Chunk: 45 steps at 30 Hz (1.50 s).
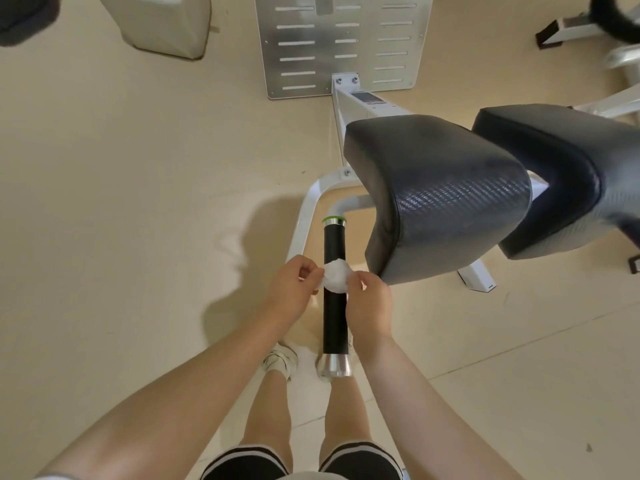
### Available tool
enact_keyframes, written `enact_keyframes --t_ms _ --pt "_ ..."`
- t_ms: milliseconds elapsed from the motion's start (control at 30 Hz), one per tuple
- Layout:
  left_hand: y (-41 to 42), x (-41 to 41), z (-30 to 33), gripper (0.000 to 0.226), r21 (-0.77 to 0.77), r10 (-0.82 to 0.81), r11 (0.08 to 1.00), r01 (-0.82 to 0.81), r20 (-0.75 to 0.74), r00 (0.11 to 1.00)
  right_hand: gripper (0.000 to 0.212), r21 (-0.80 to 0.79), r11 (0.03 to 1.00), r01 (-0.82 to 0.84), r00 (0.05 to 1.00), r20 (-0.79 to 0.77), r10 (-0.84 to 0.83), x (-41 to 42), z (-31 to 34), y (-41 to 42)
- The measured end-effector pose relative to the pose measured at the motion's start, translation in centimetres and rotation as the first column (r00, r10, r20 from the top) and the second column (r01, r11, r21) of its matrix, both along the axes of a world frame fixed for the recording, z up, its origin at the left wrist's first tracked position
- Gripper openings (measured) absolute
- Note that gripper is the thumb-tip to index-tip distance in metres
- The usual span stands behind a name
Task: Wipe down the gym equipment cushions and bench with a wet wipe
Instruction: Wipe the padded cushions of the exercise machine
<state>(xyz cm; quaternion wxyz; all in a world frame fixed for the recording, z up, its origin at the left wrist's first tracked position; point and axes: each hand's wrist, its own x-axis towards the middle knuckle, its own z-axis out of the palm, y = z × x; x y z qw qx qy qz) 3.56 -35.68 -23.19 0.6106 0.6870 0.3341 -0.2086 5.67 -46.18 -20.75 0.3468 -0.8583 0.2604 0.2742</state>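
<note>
A crumpled white wet wipe (pixel 335 279) is pinched between my left hand (pixel 294 289) and my right hand (pixel 369 303), just above the black handle grip (pixel 334 317) of the machine. The grip runs toward me and ends in a silver cap (pixel 335 366). Right of my hands sits a black padded cushion (pixel 436 188), and a second black cushion (pixel 568 174) stands beside it further right. Both hands hold the wipe by its edges, fingers curled.
The white machine frame (pixel 304 216) curves under the cushions. A slotted metal footplate (pixel 341 43) lies ahead on the beige floor. A pale bin-like box (pixel 162 22) stands at the upper left, other equipment at the upper right. My legs and shoes are below.
</note>
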Motion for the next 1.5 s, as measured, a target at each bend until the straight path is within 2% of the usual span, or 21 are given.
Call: enact_keyframes --t_ms 33,100,133,167,233,267,333,433,500,633,800,900,1000,1133,1200,1233,1300,1400,1433,1500 --pt "-0.1 -0.2 0.3 0.013 -0.043 0.038 0.998 -0.039 -0.014 0.999 0.027 -0.134 0.973 -0.187 0.975 0.097 0.2 -0.6 0.3 -0.3" --pt "-0.2 -0.5 0.8 0.015 -0.093 0.075 0.993 -0.077 -0.028 0.997 0.024 -0.296 0.878 -0.375 0.835 0.304 0.459 -1.5 1.2 -0.6" --pt "-0.2 -0.6 0.9 0.015 -0.104 0.076 0.991 -0.079 -0.032 0.997 0.019 -0.319 0.839 -0.441 0.796 0.292 0.53 -1.5 1.5 -0.5" --pt "-0.1 -0.8 1.1 0.015 -0.122 0.085 0.989 -0.089 -0.036 0.996 0.018 -0.312 0.815 -0.489 0.798 0.216 0.562 -1.2 1.8 -0.2" --pt "0.2 -1.1 1.5 0.013 -0.214 0.157 0.962 -0.17 -0.074 0.985 0.022 -0.264 0.785 -0.56 0.817 -0.017 0.577 -0.3 1.8 0.6" --pt "0.4 -1.2 1.6 0.014 -0.282 0.209 0.931 -0.232 -0.111 0.972 0.02 -0.243 0.793 -0.559 0.825 -0.069 0.561 0.1 1.8 1.0" --pt "0.8 -1.8 1.8 0.019 -0.377 0.236 0.881 -0.286 -0.172 0.956 0.012 -0.214 0.863 -0.457 0.888 -0.059 0.455 0.7 1.7 2.0" --pt "0.7 -3.3 1.8 0.016 -0.47 0.09 0.866 -0.172 -0.191 0.978 0.013 -0.185 0.923 -0.337 0.936 0.036 0.349 0.8 1.0 3.0" --pt "0.3 -4.2 1.6 0.024 -0.539 0.028 0.835 -0.11 -0.159 0.987 0.014 -0.177 0.939 -0.294 0.946 0.085 0.312 1.5 0.5 3.6" --pt "0.0 -4.6 0.7 0.032 -0.515 0.021 0.854 -0.075 -0.109 0.994 0.021 -0.211 0.927 -0.309 0.926 0.156 0.344 3.7 -0.8 4.1" --pt "-0.3 -4.9 0.5 0.032 -0.535 0.08 0.836 -0.119 -0.096 0.992 0.018 -0.155 0.903 -0.4 0.87 0.244 0.428 2.6 -1.1 2.6" --pt "-0.7 -4.9 0.8 0.032 -0.519 0.102 0.843 -0.14 -0.102 0.99 0.002 -0.117 0.889 -0.442 0.843 0.287 0.456 0.4 -0.1 1.0" --pt "-1.0 -4.9 1.5 0.028 -0.463 0.102 0.878 -0.125 -0.074 0.992 0.02 -0.126 0.853 -0.507 0.785 0.341 0.517 -1.0 0.9 -0.5" --pt "-1.5 -5.1 2.0 0.033 -0.385 0.109 0.914 -0.13 -0.076 0.991 0.021 -0.164 0.794 -0.586 0.749 0.263 0.607 1.4 0.8 -0.6" --pt "-1.7 -5.2 2.1 0.034 -0.383 0.117 0.913 -0.139 -0.081 0.99 0.017 -0.121 0.776 -0.619 0.746 0.221 0.628 3.2 0.2 0.4" --pt "-1.7 -5.4 2.1 0.033 -0.392 0.126 0.908 -0.148 -0.082 0.989 0.016 -0.126 0.741 -0.659 0.713 0.208 0.669 3.9 -0.1 0.8" --pt "-1.9 -5.6 2.1 0.03 -0.395 0.152 0.902 -0.175 -0.09 0.984 0.017 -0.199 0.557 -0.806 0.527 0.187 0.829 5.0 -0.9 1.3" --pt "-2.3 -6.1 2.4 0.023 -0.355 0.256 0.889 -0.288 -0.135 0.957 0.021 -0.39 0.134 -0.911 0.126 0.046 0.991 5.3 -1.2 0.7" --pt "-2.5 -6.4 2.6 0.021 -0.332 0.318 0.875 -0.352 -0.152 0.936 0.022 -0.405 0.031 -0.914 0.018 0.035 0.999 4.9 -0.9 0.2" --pt "-2.7 -7.3 3.1 0.02 -0.274 0.469 0.818 -0.506 -0.192 0.862 0.017 -0.275 -0.085 -0.958 -0.106 0.062 0.992 3.3 0.4 -0.9"
